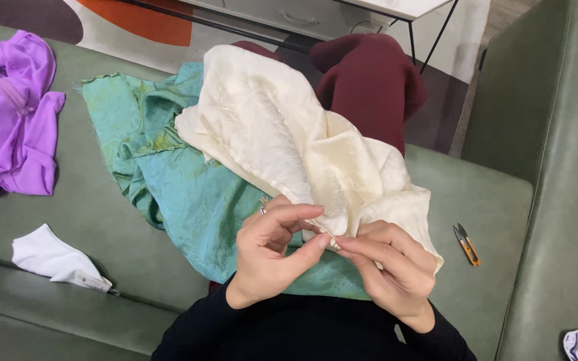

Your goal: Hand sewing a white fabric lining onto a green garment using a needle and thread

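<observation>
Two hands pinching cream fabric (282,127), left hand (272,251), right hand (389,267), white labelled pouch (58,259)

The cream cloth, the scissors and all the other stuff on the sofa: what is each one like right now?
Cream cloth: crumpled, its edge pinched by both hands.
Left hand: pinching the cream cloth's edge.
Right hand: pinching the same edge.
Teal cloth: rumpled, lying under the cream cloth.
Purple garment: bunched up, lying apart.
White cloth: folded, lying apart.
Orange thread snips: lying untouched; open or shut is too small to tell.
</observation>
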